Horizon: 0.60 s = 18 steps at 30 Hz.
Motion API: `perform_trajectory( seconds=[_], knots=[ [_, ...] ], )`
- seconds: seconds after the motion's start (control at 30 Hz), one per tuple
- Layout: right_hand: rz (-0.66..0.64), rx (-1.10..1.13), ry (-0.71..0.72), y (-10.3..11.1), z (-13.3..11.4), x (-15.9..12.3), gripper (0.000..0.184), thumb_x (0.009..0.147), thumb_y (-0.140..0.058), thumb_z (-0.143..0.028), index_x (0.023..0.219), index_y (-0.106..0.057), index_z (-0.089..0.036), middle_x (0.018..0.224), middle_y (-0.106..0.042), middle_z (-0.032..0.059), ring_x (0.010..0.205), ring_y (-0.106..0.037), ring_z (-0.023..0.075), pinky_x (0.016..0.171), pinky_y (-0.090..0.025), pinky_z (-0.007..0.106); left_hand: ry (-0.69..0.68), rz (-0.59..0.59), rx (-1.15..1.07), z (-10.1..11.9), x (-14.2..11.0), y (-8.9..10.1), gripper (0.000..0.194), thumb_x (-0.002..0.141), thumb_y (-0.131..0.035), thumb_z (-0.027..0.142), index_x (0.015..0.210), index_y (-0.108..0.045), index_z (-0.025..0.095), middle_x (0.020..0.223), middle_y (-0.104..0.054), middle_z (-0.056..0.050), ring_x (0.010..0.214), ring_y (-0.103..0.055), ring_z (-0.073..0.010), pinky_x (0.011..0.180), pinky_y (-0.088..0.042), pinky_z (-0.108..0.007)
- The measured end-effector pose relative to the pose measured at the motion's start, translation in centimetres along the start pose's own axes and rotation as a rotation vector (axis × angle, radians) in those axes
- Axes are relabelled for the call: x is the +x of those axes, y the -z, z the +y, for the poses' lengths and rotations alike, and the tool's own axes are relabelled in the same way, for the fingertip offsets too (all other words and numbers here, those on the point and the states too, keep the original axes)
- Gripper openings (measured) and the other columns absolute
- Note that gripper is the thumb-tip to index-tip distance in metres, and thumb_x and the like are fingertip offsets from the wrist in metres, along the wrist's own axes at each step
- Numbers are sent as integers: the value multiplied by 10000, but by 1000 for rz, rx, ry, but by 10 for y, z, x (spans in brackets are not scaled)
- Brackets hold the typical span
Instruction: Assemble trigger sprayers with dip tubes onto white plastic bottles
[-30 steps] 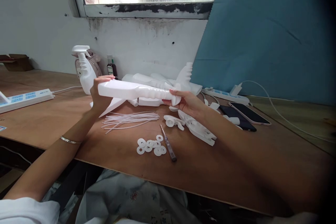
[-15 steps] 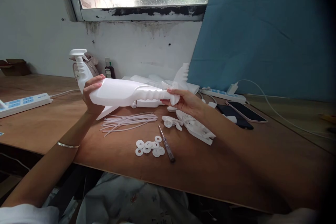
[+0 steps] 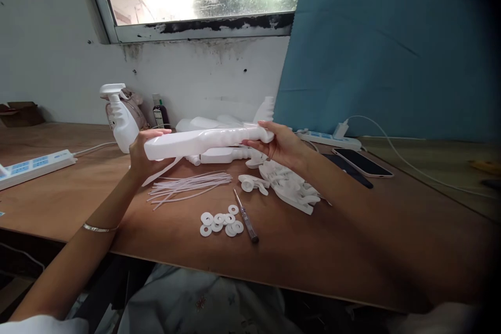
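Both hands hold a long white plastic spray bottle (image 3: 195,142) sideways above the wooden table (image 3: 352,240). My left hand (image 3: 141,156) grips its wide base end, and my right hand (image 3: 276,143) is closed on the ribbed neck end. Below the bottle lie a bundle of thin white tubes (image 3: 188,185), several white washers (image 3: 221,222), a small screwdriver (image 3: 246,216) and a heap of white trigger parts (image 3: 289,188).
More white bottles (image 3: 219,125) lie behind, and an assembled spray bottle (image 3: 119,117) stands at the back left beside a small dark bottle (image 3: 158,112). Power strips (image 3: 35,162) sit left and right (image 3: 329,140); two phones (image 3: 362,163) lie at the right. A blue board (image 3: 391,47) leans on the wall.
The bottle has turned about its long axis and its neck end has risen a little, my right hand moving up with it. The camera view has tilted and shifted slightly.
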State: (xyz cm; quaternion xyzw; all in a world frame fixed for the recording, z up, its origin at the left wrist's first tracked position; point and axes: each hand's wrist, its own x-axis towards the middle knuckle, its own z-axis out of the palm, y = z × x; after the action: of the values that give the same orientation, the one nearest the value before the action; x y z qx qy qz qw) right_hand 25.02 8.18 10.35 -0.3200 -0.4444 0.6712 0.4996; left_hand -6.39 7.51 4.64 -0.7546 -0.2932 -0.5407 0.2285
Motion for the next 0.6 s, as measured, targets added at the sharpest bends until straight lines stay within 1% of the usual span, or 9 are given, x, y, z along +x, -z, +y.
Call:
perform_trajectory(
  seconds=[0.07,0.13,0.2,0.23,0.27,0.33,0.47,0.53,0.6],
  knots=[
    [-17,-26,64,-1,-4,-2,177,862,-426,-279,931,-465,-120,832,-630,116,776,-676,203,634,-602,276,-28,44,1,13,3,-2,519,585,-755,307,979,-444,174,975,-645,-93,899,-634,-210,745,-519,-345],
    [-56,-64,166,-2,-7,-5,263,850,-433,-405,948,-468,-164,880,-626,97,844,-660,210,715,-587,327,-33,92,7,26,5,-7,483,594,-754,297,960,-462,180,953,-656,-77,871,-646,-205,710,-529,-322],
    [-89,-123,289,-4,-8,-8,321,798,-496,-485,967,-474,-212,949,-606,65,917,-632,208,790,-559,359,-16,120,19,36,4,-13,467,606,-745,303,964,-462,203,963,-658,-66,860,-650,-202,684,-536,-312],
    [-90,-160,346,-6,-7,-9,336,762,-548,-491,966,-482,-231,984,-593,49,944,-616,204,815,-545,363,-18,115,19,40,3,-16,474,612,-738,309,982,-457,218,978,-655,-65,865,-649,-204,678,-539,-310],
    [-77,-196,393,-7,-7,-11,347,724,-601,-477,954,-493,-241,1014,-582,38,968,-599,201,833,-533,360,-36,89,11,44,1,-20,492,618,-731,319,1012,-449,231,995,-651,-67,877,-647,-208,678,-542,-311],
    [-10,-243,454,-9,-5,-12,354,657,-675,-445,899,-515,-240,1031,-574,26,1007,-565,198,852,-514,348,-124,-6,-25,51,-3,-26,559,628,-715,352,1090,-422,238,1027,-641,-79,907,-639,-218,692,-545,-315],
    [125,-261,476,-13,0,-12,314,629,-689,-435,807,-556,-214,960,-605,33,1023,-543,209,865,-482,352,-348,-253,-73,61,-9,-36,752,657,-668,451,1260,-301,191,1145,-578,-159,1004,-596,-248,698,-537,-316],
    [170,-293,493,-13,3,-12,296,644,-668,-445,795,-589,-203,950,-616,40,1012,-547,220,867,-469,364,-394,-307,-67,65,-10,-38,844,665,-645,495,1319,-222,170,1196,-534,-201,1018,-585,-255,677,-528,-310],
    [201,-333,524,-14,6,-12,284,665,-643,-457,775,-618,-197,951,-626,47,1024,-541,233,876,-457,374,-398,-319,-50,68,-11,-39,893,673,-629,518,1352,-166,169,1221,-510,-216,1000,-591,-252,670,-520,-308]
  ],
)
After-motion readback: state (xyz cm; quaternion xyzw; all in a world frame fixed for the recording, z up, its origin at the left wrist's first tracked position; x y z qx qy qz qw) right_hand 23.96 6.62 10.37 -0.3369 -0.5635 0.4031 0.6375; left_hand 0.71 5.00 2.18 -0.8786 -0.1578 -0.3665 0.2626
